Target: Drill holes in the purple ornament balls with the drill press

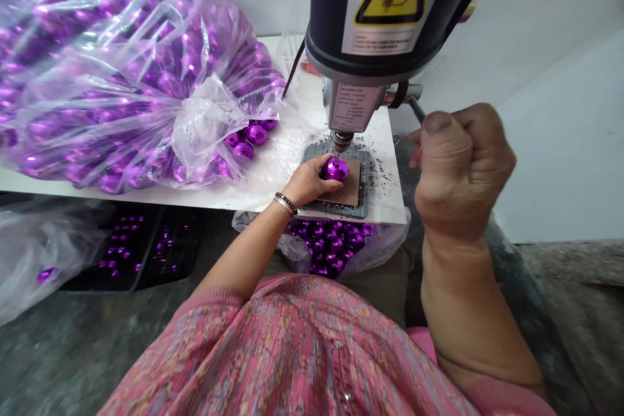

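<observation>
My left hand (312,181) grips a shiny purple ball (335,169) between thumb and fingers. The ball rests on a brown board (347,192) that lies on the grey base (363,201) of a drill press (358,97). Right above the ball is the chuck (342,140) with a thin bit at the ball's top; whether the bit has entered it I cannot tell. Off to the right, my right hand (461,166) is closed round the drill press's feed lever (416,109). Most of the lever's end is hidden by the fingers.
A big clear plastic bag (121,78) of purple balls covers the left of the white table (287,123). Several balls (248,141) spill from its mouth. Another bag of purple balls (331,247) hangs open below the front edge. Dark shavings (383,166) surround the base. A black crate (146,247) stands lower left.
</observation>
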The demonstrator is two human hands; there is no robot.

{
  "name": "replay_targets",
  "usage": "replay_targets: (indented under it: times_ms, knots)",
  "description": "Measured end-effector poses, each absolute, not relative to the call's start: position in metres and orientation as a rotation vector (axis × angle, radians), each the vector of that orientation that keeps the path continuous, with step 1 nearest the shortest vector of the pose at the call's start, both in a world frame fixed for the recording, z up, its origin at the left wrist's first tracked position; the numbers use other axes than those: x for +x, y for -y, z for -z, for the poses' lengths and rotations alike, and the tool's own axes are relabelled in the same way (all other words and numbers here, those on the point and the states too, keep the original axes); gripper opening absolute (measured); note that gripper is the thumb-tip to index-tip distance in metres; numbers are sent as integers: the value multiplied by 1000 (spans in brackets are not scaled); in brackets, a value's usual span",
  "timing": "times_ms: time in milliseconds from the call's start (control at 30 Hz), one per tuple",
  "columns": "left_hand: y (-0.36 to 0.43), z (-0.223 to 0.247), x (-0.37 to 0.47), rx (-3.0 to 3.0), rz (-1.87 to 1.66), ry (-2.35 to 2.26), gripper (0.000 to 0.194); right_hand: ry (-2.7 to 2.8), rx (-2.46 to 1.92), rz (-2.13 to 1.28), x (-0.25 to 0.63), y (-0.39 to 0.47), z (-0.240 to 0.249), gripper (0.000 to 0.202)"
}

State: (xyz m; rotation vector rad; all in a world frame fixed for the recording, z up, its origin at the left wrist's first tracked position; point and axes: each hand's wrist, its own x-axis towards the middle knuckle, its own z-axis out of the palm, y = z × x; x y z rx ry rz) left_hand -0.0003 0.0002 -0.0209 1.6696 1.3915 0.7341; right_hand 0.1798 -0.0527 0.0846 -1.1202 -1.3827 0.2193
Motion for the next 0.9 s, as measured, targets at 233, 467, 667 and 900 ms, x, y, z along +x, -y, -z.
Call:
replay_targets:
  times_ms: [233, 467, 667, 900]
  knots:
    - [3, 19, 0, 1730, -714, -1414, 60, 1340, -1046, -73, 177, 44, -63, 43]
    - [5, 21, 1, 1756, -713, -1460, 69, 1381, -975, 58, 179, 37, -39, 28]
    - [6, 20, 0, 1807, -698, -1459, 65, 1497, -934, 87, 187, 18, 4, 28]
    - [6, 22, 2, 1820, -717, -1472, 60, 1577, -997, 15, 189, 20, -7, 43]
